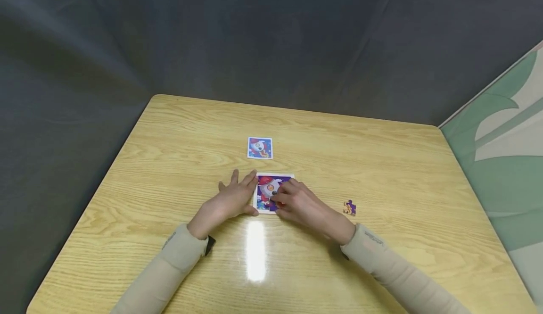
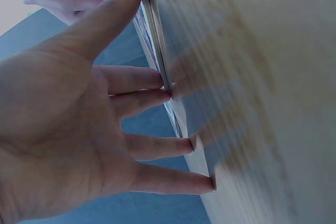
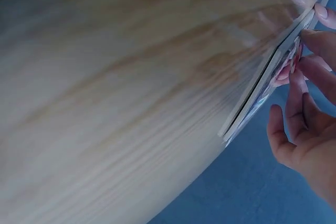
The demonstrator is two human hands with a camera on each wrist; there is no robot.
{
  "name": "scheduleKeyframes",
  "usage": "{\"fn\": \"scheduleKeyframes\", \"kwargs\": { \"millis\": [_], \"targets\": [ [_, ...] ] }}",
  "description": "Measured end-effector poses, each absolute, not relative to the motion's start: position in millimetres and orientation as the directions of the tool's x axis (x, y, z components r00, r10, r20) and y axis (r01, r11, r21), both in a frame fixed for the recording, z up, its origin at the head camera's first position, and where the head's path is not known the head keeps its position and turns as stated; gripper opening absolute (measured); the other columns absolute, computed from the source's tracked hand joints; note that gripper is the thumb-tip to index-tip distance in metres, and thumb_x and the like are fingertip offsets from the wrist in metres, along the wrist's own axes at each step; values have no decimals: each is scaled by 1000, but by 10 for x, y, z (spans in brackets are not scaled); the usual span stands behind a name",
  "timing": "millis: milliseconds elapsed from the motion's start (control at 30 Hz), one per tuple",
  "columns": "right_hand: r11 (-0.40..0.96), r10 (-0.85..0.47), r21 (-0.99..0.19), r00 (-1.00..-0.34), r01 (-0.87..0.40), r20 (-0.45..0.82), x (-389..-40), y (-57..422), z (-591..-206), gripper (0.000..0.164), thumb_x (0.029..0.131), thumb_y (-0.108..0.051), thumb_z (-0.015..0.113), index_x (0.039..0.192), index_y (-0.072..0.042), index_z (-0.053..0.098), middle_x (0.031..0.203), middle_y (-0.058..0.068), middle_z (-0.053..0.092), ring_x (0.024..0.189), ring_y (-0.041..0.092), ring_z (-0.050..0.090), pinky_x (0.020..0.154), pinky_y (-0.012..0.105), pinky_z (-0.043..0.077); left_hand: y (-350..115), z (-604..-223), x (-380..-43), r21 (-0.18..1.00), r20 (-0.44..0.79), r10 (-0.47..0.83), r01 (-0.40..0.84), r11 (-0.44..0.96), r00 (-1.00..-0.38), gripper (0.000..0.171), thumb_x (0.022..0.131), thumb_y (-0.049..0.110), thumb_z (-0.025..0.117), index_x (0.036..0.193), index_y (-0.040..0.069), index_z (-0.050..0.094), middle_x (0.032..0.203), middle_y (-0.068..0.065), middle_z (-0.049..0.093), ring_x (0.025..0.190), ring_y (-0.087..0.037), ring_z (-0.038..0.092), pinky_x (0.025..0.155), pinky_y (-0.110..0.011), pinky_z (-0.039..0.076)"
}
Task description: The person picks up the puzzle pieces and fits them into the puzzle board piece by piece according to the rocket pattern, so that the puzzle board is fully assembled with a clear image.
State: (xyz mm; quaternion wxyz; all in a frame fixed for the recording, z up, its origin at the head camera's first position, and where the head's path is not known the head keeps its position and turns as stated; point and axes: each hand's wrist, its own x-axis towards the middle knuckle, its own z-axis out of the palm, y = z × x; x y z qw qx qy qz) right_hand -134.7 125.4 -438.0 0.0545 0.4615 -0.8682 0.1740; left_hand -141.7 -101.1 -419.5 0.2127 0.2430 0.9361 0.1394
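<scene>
A small square jigsaw puzzle in a white-rimmed tray (image 1: 275,174) lies between the two hands. Its picture is purple with a white and red figure. My left hand (image 1: 229,200) rests at the tray's left edge with its fingers spread and straight; in the left wrist view the fingertips touch the tray edge and the tabletop. Over the tray's lower right part, my right hand (image 1: 299,205) pinches a puzzle piece (image 3: 295,62) between thumb and fingers, tilted up from the tray. The fingers hide most of that piece and the area beneath it.
To the right of the right hand lies a loose orange and purple puzzle piece (image 1: 349,208). A square picture card (image 1: 259,148) with a similar figure lies beyond the tray. The wooden table (image 1: 191,130) meets dark cloth (image 1: 271,40) behind and a green-patterned panel at right.
</scene>
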Motion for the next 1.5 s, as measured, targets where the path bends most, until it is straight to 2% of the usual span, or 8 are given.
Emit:
{"fn": "scheduleKeyframes", "kwargs": {
  "millis": [300,600,867,1033,1200,1367,1433,1500],
  "targets": [
    [574,-734,-358,-657,-736,173,-1361,1208,-4370,25,84,-14,74,107,-4,74,95,2,63,87,14,52,72,25,48,-1009,-4191,-1409,372,-332,517,394,841,-789,91,83,41,71,150,-3,26,160,-13,11,137,-57,5,94,-81,20],
    [605,-712,-364,-686,-708,151,-1371,1170,-4319,22,79,-6,78,101,-5,76,91,3,64,84,17,55,72,27,49,-1001,-4197,-1420,367,-328,518,399,841,-790,91,83,42,71,149,-3,27,160,-13,12,137,-57,7,93,-81,22],
    [633,-707,-334,-697,-699,119,-1375,1132,-4268,22,75,-5,80,97,-5,77,88,5,65,83,20,56,71,28,50,-987,-4179,-1416,366,-329,519,400,840,-789,91,83,42,71,149,-3,28,160,-13,13,137,-58,7,92,-80,24],
    [632,-711,-327,-694,-702,116,-1372,1120,-4291,18,76,-8,80,94,-6,77,87,3,65,82,19,57,71,29,51,-993,-4177,-1413,355,-330,517,404,843,-790,90,83,41,71,149,-3,28,160,-14,14,137,-58,8,92,-80,25],
    [629,-699,-318,-695,-710,169,-1309,1115,-4336,16,78,-8,79,94,-5,77,87,1,64,82,17,56,72,28,51,-998,-4185,-1412,363,-326,519,402,841,-791,92,82,41,71,149,-3,27,160,-13,13,137,-57,7,93,-80,23],
    [550,-692,-335,-642,-765,330,-1246,1172,-4278,15,78,-7,79,93,-6,75,89,2,66,82,15,57,72,26,52,-1008,-4197,-1408,362,-324,507,391,846,-799,93,81,41,73,149,-3,28,160,-13,13,137,-57,7,93,-80,23],
    [558,-659,-342,-654,-756,371,-1235,1271,-4212,18,77,-6,79,95,-6,75,92,3,68,84,16,59,73,27,53,-1009,-4196,-1404,364,-327,506,387,847,-798,93,81,41,73,149,-3,27,160,-13,12,138,-57,7,94,-80,22],
    [600,-610,-351,-695,-719,380,-1233,1435,-4162,23,76,-5,80,98,-5,74,96,6,69,86,19,60,74,30,54,-1011,-4194,-1399,371,-333,502,378,848,-798,94,81,40,73,150,-2,26,160,-12,11,138,-56,5,95,-80,20]
  ]
}}
